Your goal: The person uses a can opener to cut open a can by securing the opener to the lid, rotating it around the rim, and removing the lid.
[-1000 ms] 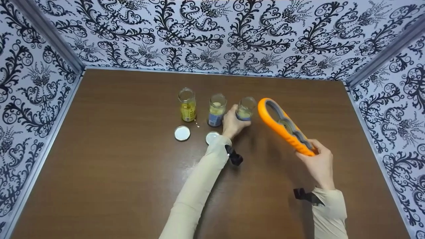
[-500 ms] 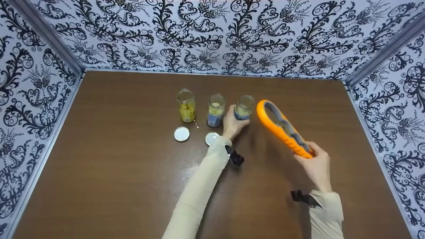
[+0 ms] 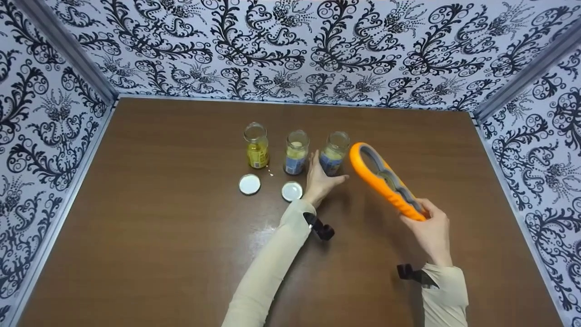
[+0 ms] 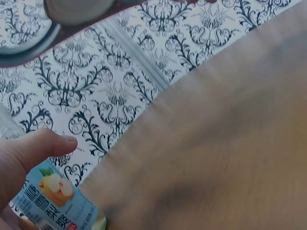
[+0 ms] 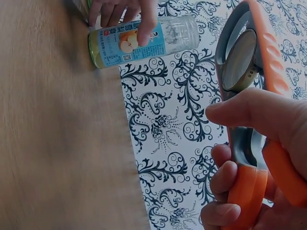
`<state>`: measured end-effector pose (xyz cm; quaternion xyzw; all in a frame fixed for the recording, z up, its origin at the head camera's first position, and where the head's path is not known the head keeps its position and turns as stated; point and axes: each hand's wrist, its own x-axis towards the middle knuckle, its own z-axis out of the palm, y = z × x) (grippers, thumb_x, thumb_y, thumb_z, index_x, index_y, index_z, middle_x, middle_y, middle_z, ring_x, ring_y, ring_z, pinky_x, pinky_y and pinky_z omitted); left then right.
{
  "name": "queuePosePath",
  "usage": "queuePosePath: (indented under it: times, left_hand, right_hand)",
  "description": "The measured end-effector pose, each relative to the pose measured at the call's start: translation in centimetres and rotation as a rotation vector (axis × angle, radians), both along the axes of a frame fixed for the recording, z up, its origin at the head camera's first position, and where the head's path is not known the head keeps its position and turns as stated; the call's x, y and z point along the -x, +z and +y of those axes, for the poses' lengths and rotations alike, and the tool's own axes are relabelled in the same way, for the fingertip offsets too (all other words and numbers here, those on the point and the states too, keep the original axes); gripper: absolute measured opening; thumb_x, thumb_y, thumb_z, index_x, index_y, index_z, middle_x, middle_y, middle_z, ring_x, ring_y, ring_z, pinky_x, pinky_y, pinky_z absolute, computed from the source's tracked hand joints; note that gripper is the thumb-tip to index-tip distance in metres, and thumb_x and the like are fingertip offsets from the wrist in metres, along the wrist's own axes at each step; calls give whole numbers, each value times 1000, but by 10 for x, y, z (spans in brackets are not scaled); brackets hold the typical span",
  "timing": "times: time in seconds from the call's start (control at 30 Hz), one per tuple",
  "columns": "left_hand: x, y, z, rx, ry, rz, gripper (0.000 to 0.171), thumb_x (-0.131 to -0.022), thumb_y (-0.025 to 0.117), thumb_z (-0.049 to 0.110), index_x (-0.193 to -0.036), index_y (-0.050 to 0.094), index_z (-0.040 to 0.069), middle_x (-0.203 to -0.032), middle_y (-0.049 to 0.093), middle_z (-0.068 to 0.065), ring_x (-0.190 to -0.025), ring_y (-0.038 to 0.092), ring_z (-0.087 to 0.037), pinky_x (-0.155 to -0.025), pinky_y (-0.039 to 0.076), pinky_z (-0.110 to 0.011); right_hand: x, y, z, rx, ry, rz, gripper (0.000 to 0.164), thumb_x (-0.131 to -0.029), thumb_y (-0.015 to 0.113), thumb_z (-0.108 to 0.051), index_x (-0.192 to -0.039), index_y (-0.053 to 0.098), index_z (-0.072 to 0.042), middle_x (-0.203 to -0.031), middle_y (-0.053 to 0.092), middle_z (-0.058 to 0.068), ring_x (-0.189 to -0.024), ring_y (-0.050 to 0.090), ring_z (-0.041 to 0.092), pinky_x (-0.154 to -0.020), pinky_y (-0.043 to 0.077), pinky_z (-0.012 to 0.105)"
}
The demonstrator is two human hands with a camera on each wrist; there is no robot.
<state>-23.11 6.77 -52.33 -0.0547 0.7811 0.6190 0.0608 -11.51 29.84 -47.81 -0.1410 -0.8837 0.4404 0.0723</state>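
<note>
My left hand (image 3: 319,181) is beside the rightmost glass jar (image 3: 331,161), thumb spread outward and fingers straight along its near left side. This lidless jar stands upright on the table, with a blue label showing a pear (image 4: 56,188) in the left wrist view. My right hand (image 3: 431,229) grips an orange and grey jar opener (image 3: 380,186) by its handle end, raised to the right of the jar. A round metal lid (image 5: 242,60) sits between the opener's grey inner edges in the right wrist view.
Left of that jar stand a blue-labelled open jar (image 3: 295,163) and a yellow-labelled open jar (image 3: 258,156). Two white lids lie in front, a left lid (image 3: 249,184) and a right lid (image 3: 291,191). Small white bits (image 3: 270,172) lie nearby. A patterned wall (image 3: 290,54) bounds the table's back.
The rightmost jar has come down onto the table, and my left hand's thumb and fingers have spread from around it. The right hand and jar opener have moved slightly toward the near side.
</note>
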Motion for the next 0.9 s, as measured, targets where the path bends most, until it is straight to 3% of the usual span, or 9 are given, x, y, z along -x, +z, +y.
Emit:
queuePosePath:
  times: [0.37, 0.57, 0.9]
  left_hand:
    - [-17, 9, -13, 11, -63, 21, 105, -71, 86, 20, -153, 21, 8, -157, 22, -14, -142, 23, -28, -112, 22, -40]
    - [-27, 13, -23, -36, -96, 26, 101, -72, 85, 21, -153, 24, 10, -157, 23, -9, -141, 23, -26, -112, 23, -40]
    - [-40, 9, -39, -40, -190, 72, 84, -75, 82, 18, -146, 38, 5, -150, 35, -17, -137, 32, -31, -110, 27, -40]
  right_hand:
    - [-3, -4, 1, 11, 12, -36, 32, -79, 78, -8, -108, 66, -3, -94, 63, 10, -80, 52, 17, -67, 41, 23]
    - [-4, -6, 2, 9, 14, -42, 33, -79, 77, -6, -109, 66, -2, -96, 63, 12, -81, 52, 18, -67, 43, 21]
    - [-7, -12, 0, 61, 30, -29, 33, -79, 78, -8, -109, 66, -3, -90, 62, 9, -77, 51, 16, -65, 42, 22]
